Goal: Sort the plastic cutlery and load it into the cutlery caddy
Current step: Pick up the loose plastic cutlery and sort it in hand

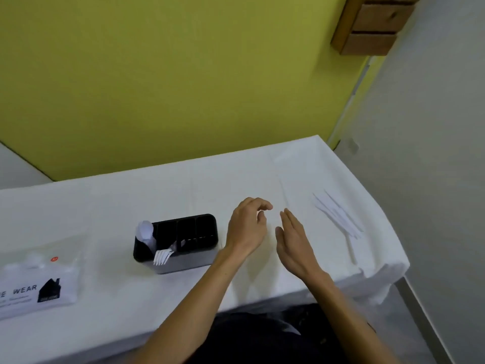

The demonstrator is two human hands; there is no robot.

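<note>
Reaching right of the caddy [176, 243], your left hand [246, 227] is loosely curled and empty, your right hand [294, 240] flat and open. White knives [338, 216] lie further right; grabbing blindly may scatter them, since they blur into the cloth [236, 179]. Their count is unclear.

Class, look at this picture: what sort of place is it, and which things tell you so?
Probably a plain indoor room set up as a work station, not a kitchen: a table draped in white cloth, a bare yellow-green wall, and a black cutlery caddy beside loose white plastic cutlery.
</note>
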